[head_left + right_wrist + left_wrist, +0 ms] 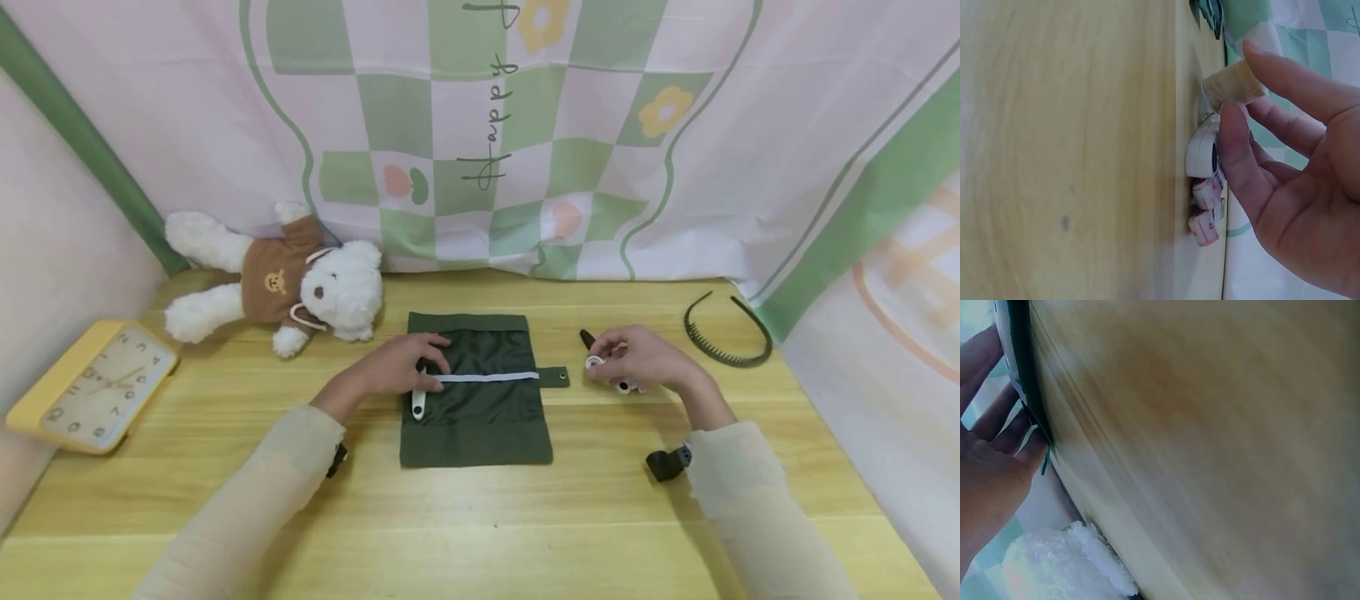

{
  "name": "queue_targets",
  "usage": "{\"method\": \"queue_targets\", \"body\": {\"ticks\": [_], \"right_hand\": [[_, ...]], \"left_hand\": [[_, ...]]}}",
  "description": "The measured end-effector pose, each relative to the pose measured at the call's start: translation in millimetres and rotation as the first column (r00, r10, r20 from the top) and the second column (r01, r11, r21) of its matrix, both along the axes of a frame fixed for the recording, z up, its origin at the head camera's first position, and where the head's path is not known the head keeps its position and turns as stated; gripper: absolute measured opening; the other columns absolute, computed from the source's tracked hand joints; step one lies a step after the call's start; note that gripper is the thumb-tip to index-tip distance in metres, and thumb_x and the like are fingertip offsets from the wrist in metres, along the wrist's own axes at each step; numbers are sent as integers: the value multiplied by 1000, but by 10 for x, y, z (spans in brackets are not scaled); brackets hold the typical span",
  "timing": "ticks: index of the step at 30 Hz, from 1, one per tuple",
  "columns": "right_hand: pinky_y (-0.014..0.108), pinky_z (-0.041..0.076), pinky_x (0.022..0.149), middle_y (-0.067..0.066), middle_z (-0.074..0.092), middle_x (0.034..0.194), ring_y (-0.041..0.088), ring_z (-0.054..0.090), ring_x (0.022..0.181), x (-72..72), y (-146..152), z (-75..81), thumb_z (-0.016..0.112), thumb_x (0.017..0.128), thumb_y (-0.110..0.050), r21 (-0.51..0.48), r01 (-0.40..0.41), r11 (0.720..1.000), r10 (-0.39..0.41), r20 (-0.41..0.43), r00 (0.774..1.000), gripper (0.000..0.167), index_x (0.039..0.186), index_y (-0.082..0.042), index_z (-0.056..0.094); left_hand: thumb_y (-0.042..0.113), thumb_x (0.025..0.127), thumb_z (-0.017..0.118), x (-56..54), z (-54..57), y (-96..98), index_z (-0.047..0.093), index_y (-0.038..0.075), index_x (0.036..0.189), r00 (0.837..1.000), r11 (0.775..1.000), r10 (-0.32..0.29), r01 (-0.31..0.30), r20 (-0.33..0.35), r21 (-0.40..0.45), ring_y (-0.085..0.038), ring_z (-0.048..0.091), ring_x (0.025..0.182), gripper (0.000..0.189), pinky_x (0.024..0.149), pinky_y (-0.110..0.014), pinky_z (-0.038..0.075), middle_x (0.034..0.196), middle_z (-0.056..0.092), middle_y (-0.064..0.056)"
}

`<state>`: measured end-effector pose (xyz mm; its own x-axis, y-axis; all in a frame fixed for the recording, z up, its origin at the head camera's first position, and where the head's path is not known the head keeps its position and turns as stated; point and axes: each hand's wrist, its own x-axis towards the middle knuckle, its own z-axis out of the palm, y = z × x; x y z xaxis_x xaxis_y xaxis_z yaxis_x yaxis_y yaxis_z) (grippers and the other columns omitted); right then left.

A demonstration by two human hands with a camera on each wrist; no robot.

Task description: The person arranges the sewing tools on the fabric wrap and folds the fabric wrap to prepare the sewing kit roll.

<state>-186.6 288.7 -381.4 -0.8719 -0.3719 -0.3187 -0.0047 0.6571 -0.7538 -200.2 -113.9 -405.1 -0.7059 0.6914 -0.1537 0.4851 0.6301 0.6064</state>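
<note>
Cream spool in hand, "Happy" backdrop

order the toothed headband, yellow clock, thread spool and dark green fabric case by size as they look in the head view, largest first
1. Dark green fabric case
2. Yellow clock
3. Toothed headband
4. Thread spool

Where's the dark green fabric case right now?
In the head view, the case lies open mid-frame on the table, its left side under the left hand.
</note>
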Motion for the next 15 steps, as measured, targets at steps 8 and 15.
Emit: {"method": "queue_targets", "body": {"ticks": [8, 15], "right_hand": [[36, 54, 61, 13, 67, 89, 27, 64, 77, -4, -29, -10, 77, 93, -17, 9, -15, 1000, 15, -16, 1000, 23, 107, -1, 69], [39, 58, 71, 12, 70, 95, 28, 67, 83, 3, -51, -5, 75, 94, -15, -11, -18, 1000, 17, -59, 998, 22, 109, 0, 70]], "left_hand": [[19, 96, 73, 7, 9, -1, 76, 13, 112, 1000, 1000, -1, 1, -6, -2, -39, 40, 141, 17, 109, -51, 40, 156, 42, -15], [18, 97, 72, 9, 18, 5, 76, 13, 111, 1000, 1000, 2, -2, 0, -4, -39, 40, 141, 16, 109, -51, 40, 156, 42, -15]]}}
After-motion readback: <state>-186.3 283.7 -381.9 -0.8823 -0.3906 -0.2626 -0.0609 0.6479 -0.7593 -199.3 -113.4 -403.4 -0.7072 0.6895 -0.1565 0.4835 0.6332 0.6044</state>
